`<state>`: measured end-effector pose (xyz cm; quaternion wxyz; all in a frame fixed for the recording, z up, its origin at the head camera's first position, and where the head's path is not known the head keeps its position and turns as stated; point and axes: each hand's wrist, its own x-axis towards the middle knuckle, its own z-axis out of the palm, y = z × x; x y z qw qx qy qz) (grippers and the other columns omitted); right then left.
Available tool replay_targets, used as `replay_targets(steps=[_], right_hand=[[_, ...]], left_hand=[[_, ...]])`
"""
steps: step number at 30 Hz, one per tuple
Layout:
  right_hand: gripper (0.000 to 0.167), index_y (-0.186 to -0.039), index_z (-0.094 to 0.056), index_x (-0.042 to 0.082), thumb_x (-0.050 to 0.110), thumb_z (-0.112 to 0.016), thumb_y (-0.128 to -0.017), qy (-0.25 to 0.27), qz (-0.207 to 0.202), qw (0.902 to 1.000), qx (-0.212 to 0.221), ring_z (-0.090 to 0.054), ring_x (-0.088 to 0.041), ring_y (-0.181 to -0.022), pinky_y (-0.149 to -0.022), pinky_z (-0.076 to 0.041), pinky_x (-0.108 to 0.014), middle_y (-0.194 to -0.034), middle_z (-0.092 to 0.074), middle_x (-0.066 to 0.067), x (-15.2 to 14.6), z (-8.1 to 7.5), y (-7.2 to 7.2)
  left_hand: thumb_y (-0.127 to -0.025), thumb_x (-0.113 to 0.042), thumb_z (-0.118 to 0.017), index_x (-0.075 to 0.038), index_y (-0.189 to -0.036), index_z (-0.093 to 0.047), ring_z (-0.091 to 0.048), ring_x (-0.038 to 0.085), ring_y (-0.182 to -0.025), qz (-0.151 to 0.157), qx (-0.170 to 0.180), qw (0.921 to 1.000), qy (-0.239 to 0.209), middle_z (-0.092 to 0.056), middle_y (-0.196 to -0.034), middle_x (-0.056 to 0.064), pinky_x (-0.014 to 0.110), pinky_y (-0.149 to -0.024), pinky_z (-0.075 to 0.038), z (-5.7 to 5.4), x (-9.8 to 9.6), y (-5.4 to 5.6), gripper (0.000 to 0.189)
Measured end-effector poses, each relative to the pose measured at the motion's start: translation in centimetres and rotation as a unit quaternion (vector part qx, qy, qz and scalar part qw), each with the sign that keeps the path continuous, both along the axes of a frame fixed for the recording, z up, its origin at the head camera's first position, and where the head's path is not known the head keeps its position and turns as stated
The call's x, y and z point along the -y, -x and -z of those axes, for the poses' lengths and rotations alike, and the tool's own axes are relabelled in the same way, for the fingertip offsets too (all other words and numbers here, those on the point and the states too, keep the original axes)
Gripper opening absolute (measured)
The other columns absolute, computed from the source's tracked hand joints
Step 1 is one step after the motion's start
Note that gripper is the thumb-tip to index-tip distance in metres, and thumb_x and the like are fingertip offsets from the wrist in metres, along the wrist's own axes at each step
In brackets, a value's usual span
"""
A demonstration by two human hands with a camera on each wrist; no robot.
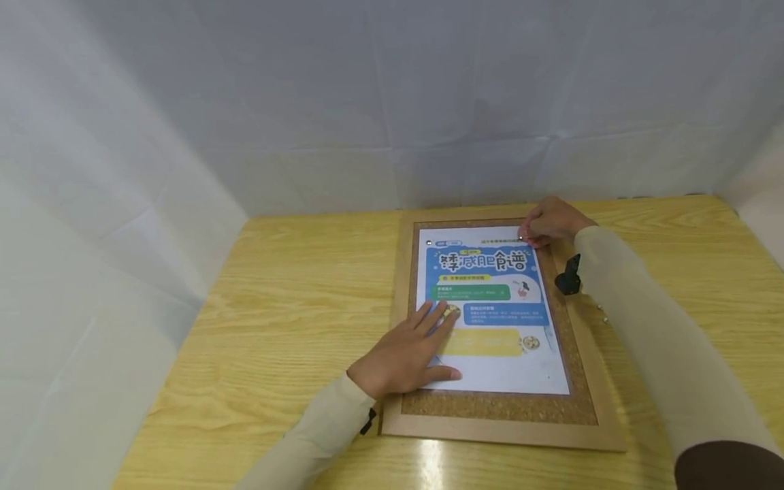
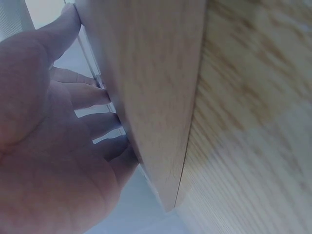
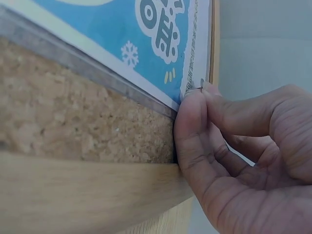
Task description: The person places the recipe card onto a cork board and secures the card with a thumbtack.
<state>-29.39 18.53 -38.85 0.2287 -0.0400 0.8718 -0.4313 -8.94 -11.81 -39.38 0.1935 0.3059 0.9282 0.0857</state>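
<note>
A printed poster with blue, green and yellow panels lies on a wood-framed cork board. My left hand rests on the poster's lower left side, fingers spread; the left wrist view shows them extended over the wooden frame. Up at the poster's top right corner, my right hand pinches a small metal push pin between thumb and index finger. Its thin shaft lies nearly along the paper in the right wrist view. Another pin sits in the poster's top left corner.
The board lies flat on a wood-grain table, its far edge near a white sheet wall. Small shiny pins lie on the table just right of the board, beneath the right forearm. Another white sheet hangs at the left.
</note>
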Motion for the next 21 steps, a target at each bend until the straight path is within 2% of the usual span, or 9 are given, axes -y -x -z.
replay_targets(steps=[9,21], right_hand=[[0.023,-0.108,-0.07,-0.013,0.0,-0.059,-0.093,-0.016,-0.001,0.9999,-0.006,-0.063,-0.017,-0.073,-0.067,-0.059,-0.025,-0.086,-0.068,-0.012,0.11,0.12,0.0],[0.025,-0.112,-0.068,-0.014,0.002,-0.061,-0.093,-0.018,0.013,0.9998,-0.005,-0.063,-0.02,-0.077,-0.071,-0.06,-0.027,-0.093,-0.067,-0.016,0.34,-0.09,-0.48]], left_hand=[[-0.1,-0.059,-0.05,-0.011,-0.164,-0.012,0.001,0.031,-0.155,0.0,0.0,1.0,0.001,-0.002,-0.169,0.012,0.041,-0.126,-0.008,-0.09,0.05,-0.05,0.088],[-0.099,-0.058,-0.051,-0.011,-0.164,-0.013,0.001,0.032,-0.155,0.0,-0.006,0.9999,0.012,-0.003,-0.169,0.012,0.042,-0.125,-0.009,-0.3,-0.11,-0.14,0.088]])
